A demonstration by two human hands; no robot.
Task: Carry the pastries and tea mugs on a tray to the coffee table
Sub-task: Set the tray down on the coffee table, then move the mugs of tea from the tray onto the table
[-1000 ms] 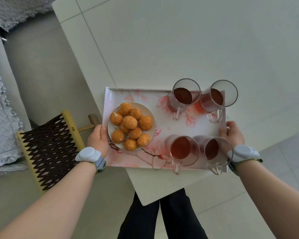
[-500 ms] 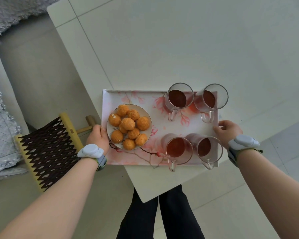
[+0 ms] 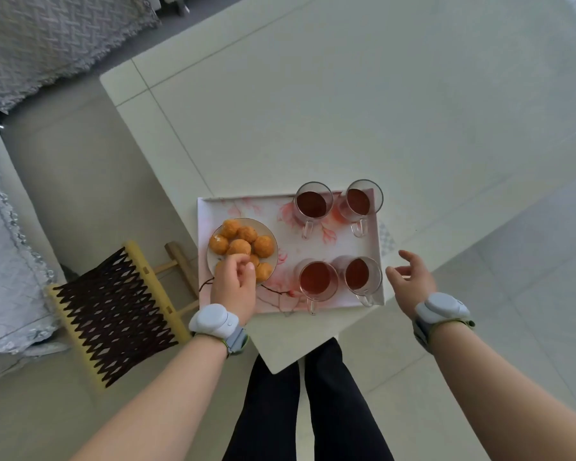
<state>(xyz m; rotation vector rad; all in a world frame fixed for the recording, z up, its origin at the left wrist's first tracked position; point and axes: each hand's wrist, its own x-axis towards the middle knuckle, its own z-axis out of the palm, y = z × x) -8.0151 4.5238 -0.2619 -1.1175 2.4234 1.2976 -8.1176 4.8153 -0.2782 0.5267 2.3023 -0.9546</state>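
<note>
White coffee table (image 3: 346,111), viewed from above, bears a floral tray (image 3: 243,207) near its close corner, carrying a plate (image 3: 270,235) of round orange pastries (image 3: 263,245) and four glass mugs (image 3: 314,205) of tea. Left hand (image 3: 234,283), wrist device (image 3: 213,321) strapped on, reaches over the plate with fingers curled among the pastries, though whether it grips one cannot be told. Right hand (image 3: 411,280) hovers spread and empty just beside the tray's right edge; no legible writing appears.
</note>
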